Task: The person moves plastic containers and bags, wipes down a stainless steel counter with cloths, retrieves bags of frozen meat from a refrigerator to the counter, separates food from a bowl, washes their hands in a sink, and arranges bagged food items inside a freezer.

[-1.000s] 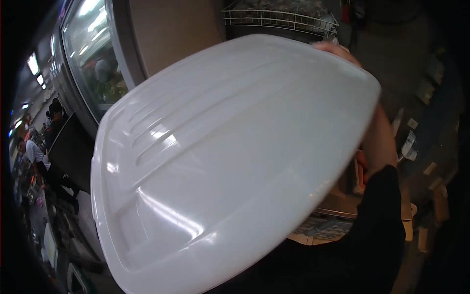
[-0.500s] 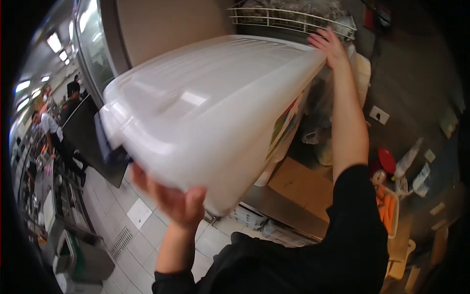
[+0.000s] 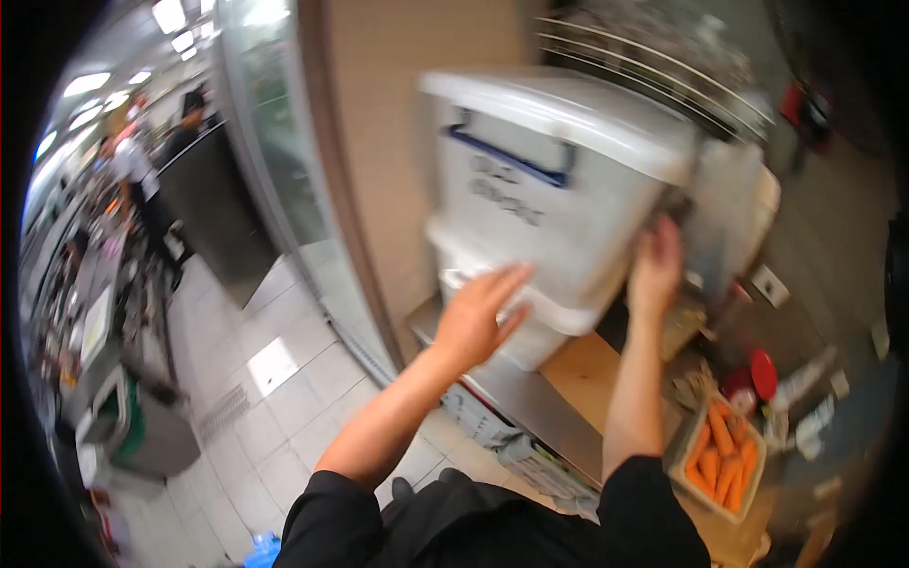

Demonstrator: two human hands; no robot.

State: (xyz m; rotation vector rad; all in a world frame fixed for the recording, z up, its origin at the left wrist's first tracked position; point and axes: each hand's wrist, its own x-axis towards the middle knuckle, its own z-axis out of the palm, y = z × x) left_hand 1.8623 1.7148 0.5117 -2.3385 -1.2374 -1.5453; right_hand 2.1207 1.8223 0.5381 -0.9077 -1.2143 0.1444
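On a steel counter [image 3: 559, 421] by a tan wall panel [image 3: 398, 114]: big white lidded bin [image 3: 587, 222], blurred, stacked over a lower white bin [image 3: 530, 348]. Carrots [image 3: 729, 459] nearby, right. Left hand [image 3: 478, 317] fingers spread wide, at the stack's front, contact unclear. Right hand [image 3: 660, 260] beside the upper bin's right side; blurred, can't tell if gripping. Blue handle [image 3: 502, 156] ungrasped. Step looks like settling the upper bin; next move probably calls for squaring it, both palms steadying.
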